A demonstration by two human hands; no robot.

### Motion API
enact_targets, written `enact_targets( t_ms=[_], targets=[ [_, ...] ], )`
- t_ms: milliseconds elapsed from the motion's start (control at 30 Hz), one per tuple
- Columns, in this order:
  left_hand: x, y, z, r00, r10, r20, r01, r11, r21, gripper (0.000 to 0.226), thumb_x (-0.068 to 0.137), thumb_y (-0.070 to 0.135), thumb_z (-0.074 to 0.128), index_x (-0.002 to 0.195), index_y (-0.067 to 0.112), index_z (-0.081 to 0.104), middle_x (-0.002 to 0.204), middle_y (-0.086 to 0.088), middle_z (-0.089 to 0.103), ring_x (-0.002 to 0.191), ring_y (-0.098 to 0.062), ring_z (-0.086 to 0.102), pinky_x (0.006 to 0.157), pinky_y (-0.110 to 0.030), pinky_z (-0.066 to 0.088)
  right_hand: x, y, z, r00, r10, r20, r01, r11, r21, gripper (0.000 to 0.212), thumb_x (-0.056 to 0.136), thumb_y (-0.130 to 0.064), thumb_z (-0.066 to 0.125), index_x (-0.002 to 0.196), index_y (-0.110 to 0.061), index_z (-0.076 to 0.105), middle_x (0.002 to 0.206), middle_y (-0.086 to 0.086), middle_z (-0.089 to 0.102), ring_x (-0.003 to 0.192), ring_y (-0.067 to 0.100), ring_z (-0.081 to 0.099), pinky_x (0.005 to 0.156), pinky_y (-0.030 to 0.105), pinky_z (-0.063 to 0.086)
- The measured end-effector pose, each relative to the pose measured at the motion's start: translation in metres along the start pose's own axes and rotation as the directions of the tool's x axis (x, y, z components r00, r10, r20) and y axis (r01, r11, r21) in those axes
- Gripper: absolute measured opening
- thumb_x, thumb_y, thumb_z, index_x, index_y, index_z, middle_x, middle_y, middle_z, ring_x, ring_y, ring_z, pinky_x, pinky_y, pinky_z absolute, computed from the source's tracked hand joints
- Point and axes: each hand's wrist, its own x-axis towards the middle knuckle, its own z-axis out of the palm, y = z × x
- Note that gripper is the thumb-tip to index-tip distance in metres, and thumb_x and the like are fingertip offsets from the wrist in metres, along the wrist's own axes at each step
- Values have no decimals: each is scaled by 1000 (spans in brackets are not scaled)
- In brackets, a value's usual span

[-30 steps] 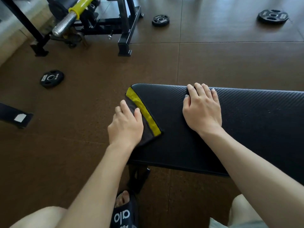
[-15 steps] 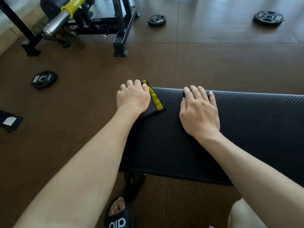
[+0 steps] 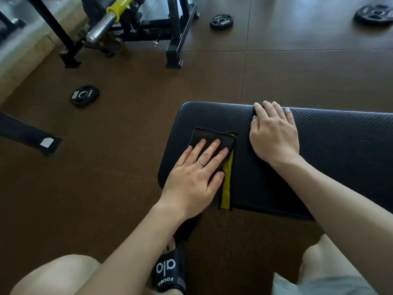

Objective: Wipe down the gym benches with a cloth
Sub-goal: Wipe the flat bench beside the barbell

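Brown rubber-tiled gym floor (image 3: 106, 188) with thin seams, scattered black round weight plates (image 3: 84, 95), a black steel rack frame (image 3: 176, 39) holding a chrome barbell with yellow sleeve (image 3: 110, 14) top left, pale wall base (image 3: 19, 56) beside it.

The cloth (image 3: 212, 138) is lying on the bench (image 3: 331, 158) near its nine-o'clock end, under the left hand (image 3: 196, 174). The right hand (image 3: 274, 135) is resting at three o'clock of it. Weight plates (image 3: 84, 95) are lying on the floor (image 3: 119, 158) toward ten and twelve o'clock.
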Motion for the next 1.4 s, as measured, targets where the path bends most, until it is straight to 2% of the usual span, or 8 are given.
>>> enact_targets(
  t_ms=[233,400,567,733,900,1067,1233,1400],
  targets=[
    [80,-18,-11,970,-242,-2,242,970,-1,56,110,49,17,165,39,6,173,12,-2,159,-12,-7,129,-36,-5,1,1,0,1000,-9,-3,9,1000,13,52,107,-33,27,156,-19,40,164,3,36,155,21,22,128,42,8],
    [4,-4,5,900,-414,-138,407,910,-79,57,109,51,22,164,37,17,173,12,7,160,-14,1,130,-37,2,-2,3,-1,1000,-11,-12,12,1000,26,53,106,-34,27,154,-19,41,159,2,40,153,21,24,128,42,9],
    [-19,14,19,640,-710,-296,506,678,-533,53,105,42,52,154,24,48,163,5,39,150,-17,32,115,-28,28,-1,2,0,1000,-5,-6,5,1000,27,53,106,-34,27,155,-19,41,160,4,40,153,22,24,128,43,10],
    [9,-10,3,388,-914,-116,537,326,-778,36,103,45,54,124,21,72,115,3,71,112,-21,64,85,-30,45,0,0,0,1000,-8,12,7,1000,12,54,107,-34,25,157,-19,38,164,5,35,155,23,21,128,43,8],
    [-5,9,22,320,-919,-232,448,362,-817,43,109,37,46,142,14,59,141,-7,61,129,-25,56,99,-27,40,-3,0,-5,999,-24,29,24,1000,16,54,107,-34,27,158,-17,36,167,9,29,157,24,18,128,44,6],
    [-34,66,66,538,-728,-425,491,680,-544,57,110,34,29,159,5,34,170,-11,21,159,-32,6,127,-36,9,-48,20,-22,996,-74,46,74,997,4,53,108,-38,30,159,-21,36,168,8,27,157,25,17,129,46,3],
    [-21,95,67,821,-373,-433,343,927,-150,55,112,33,22,155,7,44,163,-9,40,155,-24,29,128,-44,17,-81,60,-40,999,31,24,-31,1000,-2,52,109,-37,30,159,-24,36,168,5,26,157,21,16,129,46,5],
    [8,91,40,974,-26,-226,51,993,108,56,109,33,27,158,10,37,165,-8,35,155,-21,30,127,-42,26,-69,52,-32,997,67,-41,-67,998,-4,52,108,-38,30,156,-22,42,165,7,34,155,23,25,128,50,13]
  ],
)
